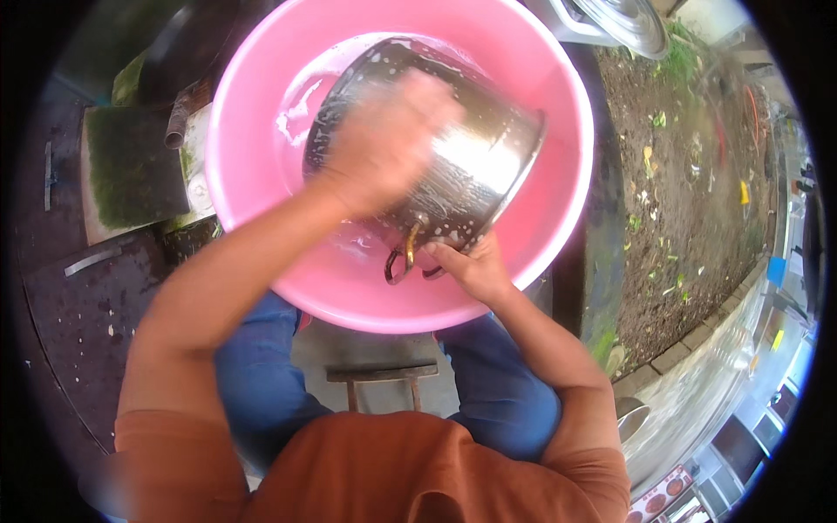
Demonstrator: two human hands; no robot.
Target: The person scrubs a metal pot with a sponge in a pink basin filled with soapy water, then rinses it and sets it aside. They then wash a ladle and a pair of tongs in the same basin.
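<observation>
A large metal cooking pot (487, 153) lies tilted on its side inside a round pink plastic basin (399, 320). Suds and drops cover its dark base and shiny wall. My left hand (395, 140), blurred by motion, is over the side of the pot; whether it holds anything beneath the palm cannot be seen. With my right hand (474, 261) I grip the pot at its lower edge near the rim, thumb on the outside, fingers hidden. Beside that thumb a looped metal handle (409, 252) sticks out from the wall. Soapy water shows in the basin's bottom.
The basin stands in front of my knees, above a low metal-framed stool or rack (382, 374). At the upper right is a metal lid (624, 23) on a light container. Bare soil (686, 196) with scattered scraps lies right; a mossy slab (134, 170) and a pipe (176, 124) are left.
</observation>
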